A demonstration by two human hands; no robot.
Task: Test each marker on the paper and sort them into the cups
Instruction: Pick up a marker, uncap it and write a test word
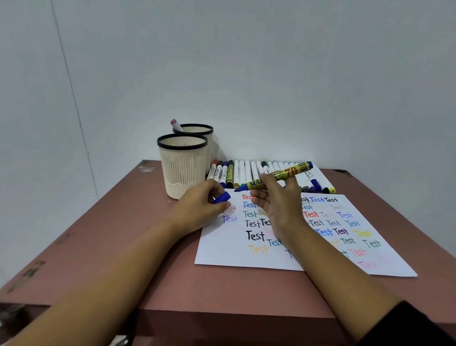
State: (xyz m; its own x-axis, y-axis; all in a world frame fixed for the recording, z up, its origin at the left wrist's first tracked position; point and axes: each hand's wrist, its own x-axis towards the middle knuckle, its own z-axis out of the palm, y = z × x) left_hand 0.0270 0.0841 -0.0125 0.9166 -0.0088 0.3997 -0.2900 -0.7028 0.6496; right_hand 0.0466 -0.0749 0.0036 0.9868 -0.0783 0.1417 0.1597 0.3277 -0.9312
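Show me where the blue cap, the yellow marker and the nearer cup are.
blue cap (223, 197), head view, on its side.
yellow marker (293, 171), head view, on its printed barrel.
nearer cup (181, 167), head view, on its ribbed wall.

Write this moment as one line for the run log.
left hand: holds blue cap | right hand: holds uncapped marker, tip near paper | back cup: pink-ended marker inside

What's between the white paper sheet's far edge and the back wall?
Head view: a row of mostly white-barrelled markers lying side by side on the reddish-brown table.
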